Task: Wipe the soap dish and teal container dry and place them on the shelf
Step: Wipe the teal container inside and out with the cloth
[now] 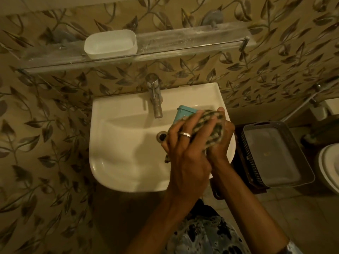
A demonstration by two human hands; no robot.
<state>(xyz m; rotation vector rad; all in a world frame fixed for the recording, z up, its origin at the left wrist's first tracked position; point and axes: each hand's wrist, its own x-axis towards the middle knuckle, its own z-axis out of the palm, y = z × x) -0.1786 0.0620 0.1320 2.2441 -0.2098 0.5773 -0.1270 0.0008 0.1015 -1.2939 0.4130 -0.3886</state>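
Note:
A white soap dish (110, 45) stands on the left part of the glass shelf (192, 36) above the sink. The teal container (183, 113) is held over the basin, right of the tap, with only its upper left corner showing. A green and cream striped cloth (208, 129) wraps the remainder of it. My left hand (185, 149), with a ring on one finger, lies over the cloth, its fingers curled onto it. My right hand (222, 138) cups the wrapped container from the right and below, one fingertip showing above the cloth.
The white sink (121, 143) has a chrome tap (156, 99) at the back and a drain (162, 136) just left of my hands. A grey perforated basket (275, 154) sits to the right of the sink. A white toilet rim (330, 173) shows at the far right.

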